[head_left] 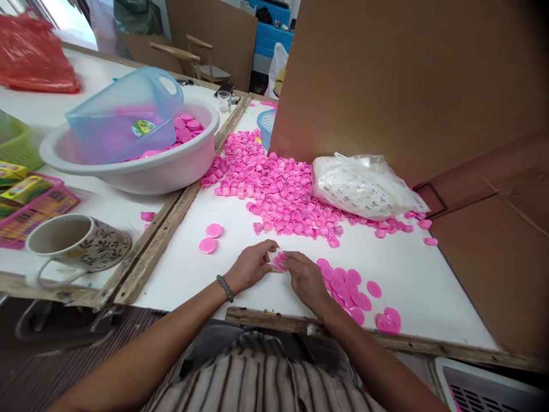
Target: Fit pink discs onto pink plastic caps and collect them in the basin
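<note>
My left hand [251,266] and right hand [306,278] meet on the white surface [412,274], on the near side of the heap of pink caps [277,189]. The fingertips of both are pinched narrow around one small pink piece [279,262]. It looks to me like two parts being pressed together, but my fingers hide the joint, so I cannot tell how they sit.

To do this well, I judge I should hold the piece square between thumbs and forefingers. I should press evenly rather than from one edge, and feel it seat before I loosen my grip.

The flat pink discs [347,292] lie nearer me than the heap and just beside my right hand, within easy reach. Two more discs [210,238] lie off the heap's near left edge. The plastic bag [364,186] rests against the heap's right side. I would keep my wrists low and quiet, so they don't sweep loose caps away.
</note>
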